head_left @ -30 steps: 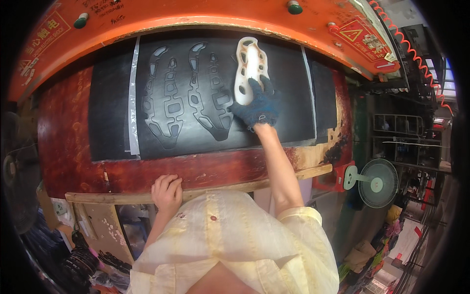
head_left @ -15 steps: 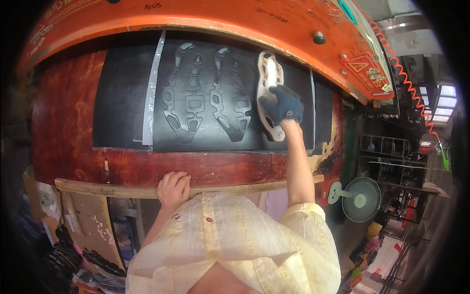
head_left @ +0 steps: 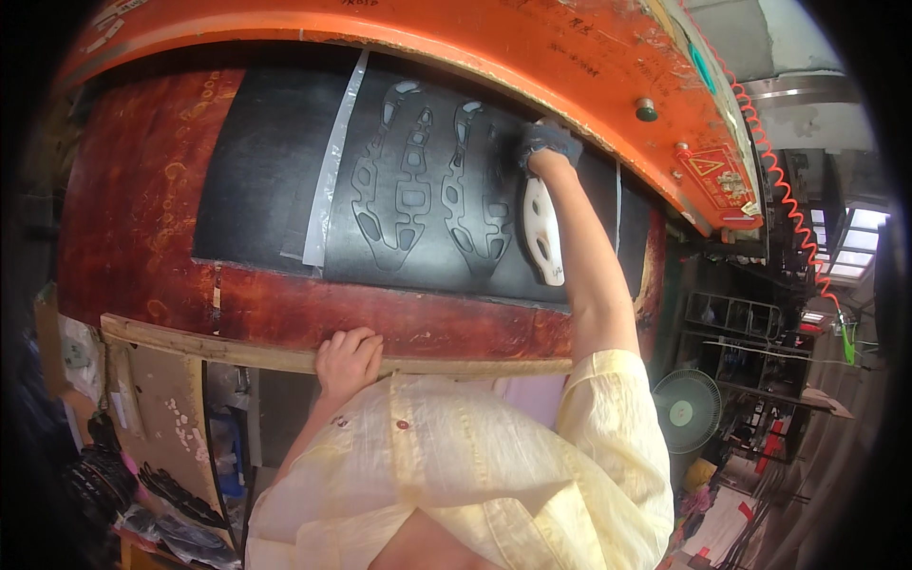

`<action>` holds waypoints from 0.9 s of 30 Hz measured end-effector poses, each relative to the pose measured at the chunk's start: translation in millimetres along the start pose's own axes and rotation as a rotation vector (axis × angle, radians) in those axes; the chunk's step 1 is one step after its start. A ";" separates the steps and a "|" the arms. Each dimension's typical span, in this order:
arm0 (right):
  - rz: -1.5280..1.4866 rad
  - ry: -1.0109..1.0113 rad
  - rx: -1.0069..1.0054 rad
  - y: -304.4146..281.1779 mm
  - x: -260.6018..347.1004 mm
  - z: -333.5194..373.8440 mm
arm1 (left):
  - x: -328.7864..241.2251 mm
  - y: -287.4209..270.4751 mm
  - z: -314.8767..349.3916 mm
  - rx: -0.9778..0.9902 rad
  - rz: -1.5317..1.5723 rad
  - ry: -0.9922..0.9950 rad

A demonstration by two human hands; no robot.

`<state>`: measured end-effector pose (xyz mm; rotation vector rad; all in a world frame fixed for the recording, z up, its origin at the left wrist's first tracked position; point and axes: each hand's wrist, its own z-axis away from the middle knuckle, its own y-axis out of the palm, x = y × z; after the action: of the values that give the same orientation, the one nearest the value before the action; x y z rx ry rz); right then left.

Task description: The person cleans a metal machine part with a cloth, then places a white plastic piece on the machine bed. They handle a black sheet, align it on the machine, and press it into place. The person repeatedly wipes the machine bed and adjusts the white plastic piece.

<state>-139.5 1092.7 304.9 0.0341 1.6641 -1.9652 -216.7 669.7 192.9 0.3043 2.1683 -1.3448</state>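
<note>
A white, elongated cutting die (head_left: pixel 541 220) with rounded openings lies lengthwise on a black sheet (head_left: pixel 366 290). My right hand (head_left: pixel 551 144), in a dark glove, is closed about the die's far end; the glove hides that end and most of the fingers. To the left of the die, the sheet bears two sets of long shapes with holes, the left cut shape (head_left: pixel 411 198) and the right cut shape (head_left: pixel 472 223). My bare left hand (head_left: pixel 349 363) rests with curled fingers on the wooden front edge, holding nothing.
An orange machine beam (head_left: pixel 475 33) with a dark button spans the far side, close above my right hand. The reddish worktable (head_left: pixel 142 218) extends left. At the right stand a fan (head_left: pixel 686 411) and shelving (head_left: pixel 750 328); a red coiled hose (head_left: pixel 784 190) hangs there.
My right hand has moved from the die's middle to its far end, the arm reaching farther. The view has tilted and shifted a little. My left hand stays at the front edge.
</note>
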 end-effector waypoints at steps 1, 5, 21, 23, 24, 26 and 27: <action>-0.042 0.027 -0.004 0.9 -1.9 -1.5 | -0.2 0.5 -0.5 -0.005 0.002 0.002; -0.428 -0.124 -0.049 16.9 -21.8 2.6 | 0.0 -1.0 -1.4 -0.015 0.024 0.028; -1.196 0.288 -0.307 78.0 -74.3 19.0 | -3.2 1.2 -6.3 0.009 -0.025 0.098; -1.012 0.271 -0.336 84.7 -72.4 12.7 | -1.9 1.6 -6.3 0.008 -0.020 0.101; -0.937 0.246 -0.384 88.6 -71.4 8.5 | -1.0 2.1 -6.6 -0.002 -0.032 0.114; -1.031 0.214 -0.470 99.2 -71.2 2.7 | 0.7 3.0 -6.8 -0.012 -0.029 0.137; -1.200 0.210 -0.512 104.3 -74.4 1.7 | 1.5 3.3 -6.9 -0.024 -0.034 0.154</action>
<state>-31.8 1112.7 238.3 -1.2397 2.6201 -2.1966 -218.7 677.2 191.9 0.3749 2.3236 -1.3525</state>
